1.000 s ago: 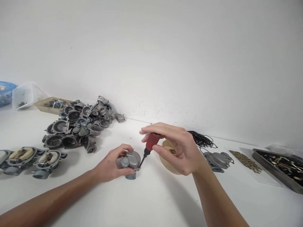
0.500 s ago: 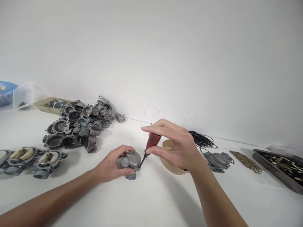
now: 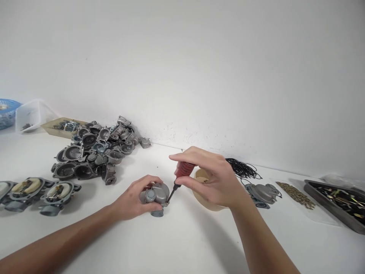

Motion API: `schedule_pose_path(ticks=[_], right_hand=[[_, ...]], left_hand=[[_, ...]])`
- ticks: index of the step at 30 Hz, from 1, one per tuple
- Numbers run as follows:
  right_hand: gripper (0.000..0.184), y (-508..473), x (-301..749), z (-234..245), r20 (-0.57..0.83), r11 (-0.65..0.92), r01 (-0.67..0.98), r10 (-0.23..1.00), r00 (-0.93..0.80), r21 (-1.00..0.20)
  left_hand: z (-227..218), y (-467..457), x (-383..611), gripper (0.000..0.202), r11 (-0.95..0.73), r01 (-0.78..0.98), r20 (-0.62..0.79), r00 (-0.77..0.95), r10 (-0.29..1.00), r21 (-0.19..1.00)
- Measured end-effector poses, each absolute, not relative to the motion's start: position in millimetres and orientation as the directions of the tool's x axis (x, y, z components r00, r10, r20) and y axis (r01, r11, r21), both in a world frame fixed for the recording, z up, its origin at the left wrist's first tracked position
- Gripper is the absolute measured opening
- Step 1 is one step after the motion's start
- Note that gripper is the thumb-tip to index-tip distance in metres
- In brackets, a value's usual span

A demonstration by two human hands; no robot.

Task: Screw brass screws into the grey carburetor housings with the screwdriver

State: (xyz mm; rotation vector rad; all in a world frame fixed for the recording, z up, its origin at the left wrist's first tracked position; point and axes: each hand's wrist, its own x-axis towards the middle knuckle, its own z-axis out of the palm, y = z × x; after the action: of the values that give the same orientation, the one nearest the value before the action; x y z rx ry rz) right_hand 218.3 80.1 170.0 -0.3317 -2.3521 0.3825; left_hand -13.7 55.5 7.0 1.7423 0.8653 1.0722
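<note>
My left hand is closed round a small grey metal carburetor that rests on the white table. My right hand grips the red handle of a screwdriver, fingers wrapped over its top. The screwdriver's dark shaft slants down to the left, and its tip touches the right edge of the carburetor's cover. Behind my right hand stands a tan bowl, mostly hidden by the hand.
A heap of grey carburetor bodies lies at the back left, with two more carburetors at the left edge. Black rubber rings, another carburetor, a strip of small brass parts and a dark metal tray lie to the right. Bins stand far left.
My right hand has shifted its fingers slightly on the screwdriver handle, as in turning it. The left hand and the carburetor have stayed put.
</note>
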Motion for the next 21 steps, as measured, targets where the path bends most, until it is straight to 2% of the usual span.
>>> schedule_pose_path(ticks=[3, 7, 9, 11, 13, 17, 18, 21], right_hand=[[0.043, 79.5, 217.8, 169.0, 0.637, 0.935, 0.172, 0.339, -0.692, -0.31], [0.058, 79.5, 218.0, 167.5, 0.577, 0.9, 0.066, 0.331, -0.747, -0.431], [0.062, 80.4, 218.4, 166.8, 0.573, 0.896, 0.125, 0.375, -0.729, -0.427], [0.065, 81.0, 218.8, 166.7, 0.591, 0.91, 0.207, 0.393, -0.704, -0.36], [0.064, 80.3, 219.7, 167.5, 0.568, 0.911, 0.236, 0.398, -0.72, -0.338], [0.063, 77.9, 221.3, 169.4, 0.444, 0.842, 0.17, 0.429, -0.786, -0.512], [0.061, 77.9, 221.4, 169.5, 0.443, 0.838, 0.17, 0.433, -0.785, -0.518], [0.051, 79.2, 221.2, 169.3, 0.491, 0.875, 0.251, 0.446, -0.748, -0.414]], left_hand=[[5.5, 56.2, -13.7, 0.05, -0.364, 0.093, 0.303, 0.386, 0.871, 0.927], [5.8, 56.4, -13.7, 0.051, -0.371, 0.102, 0.307, 0.384, 0.871, 0.923], [6.2, 56.3, -13.5, 0.05, -0.368, 0.098, 0.307, 0.381, 0.872, 0.925], [6.3, 56.2, -13.4, 0.049, -0.366, 0.091, 0.307, 0.381, 0.872, 0.926], [6.2, 56.1, -13.4, 0.049, -0.363, 0.089, 0.305, 0.383, 0.872, 0.927], [5.8, 55.7, -13.9, 0.052, -0.351, 0.086, 0.294, 0.387, 0.874, 0.932], [5.7, 55.7, -14.0, 0.052, -0.351, 0.088, 0.293, 0.388, 0.874, 0.932], [5.5, 55.7, -14.1, 0.05, -0.367, 0.099, 0.304, 0.386, 0.871, 0.925]])
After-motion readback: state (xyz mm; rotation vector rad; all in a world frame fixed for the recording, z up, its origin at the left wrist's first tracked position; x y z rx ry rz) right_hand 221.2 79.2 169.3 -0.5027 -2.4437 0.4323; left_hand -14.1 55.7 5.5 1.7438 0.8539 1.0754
